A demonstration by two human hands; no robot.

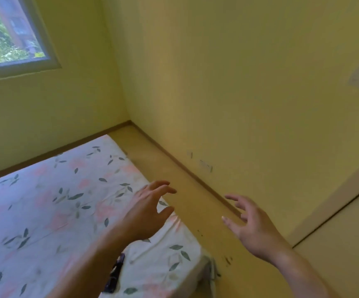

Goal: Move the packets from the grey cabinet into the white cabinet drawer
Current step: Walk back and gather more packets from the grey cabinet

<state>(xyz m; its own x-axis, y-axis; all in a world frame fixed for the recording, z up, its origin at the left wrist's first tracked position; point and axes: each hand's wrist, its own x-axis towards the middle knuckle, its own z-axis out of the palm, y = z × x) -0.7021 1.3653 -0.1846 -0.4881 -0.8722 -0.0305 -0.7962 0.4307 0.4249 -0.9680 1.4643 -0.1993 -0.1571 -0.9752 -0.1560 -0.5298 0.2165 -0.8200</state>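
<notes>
Both hands are raised, holding nothing: left hand (pixel 146 211) over the bed's (pixel 45 201) edge, right hand (pixel 251 226) over the floor (pixel 195 203), fingers spread loosely.

Yellow walls (pixel 228 82) meet in a corner above a tan floor (pixel 195 201). A floral-sheeted bed (pixel 45 201) lies beneath a daylit window (pixel 8 33); a door (pixel 346 244) stands at right.
</notes>
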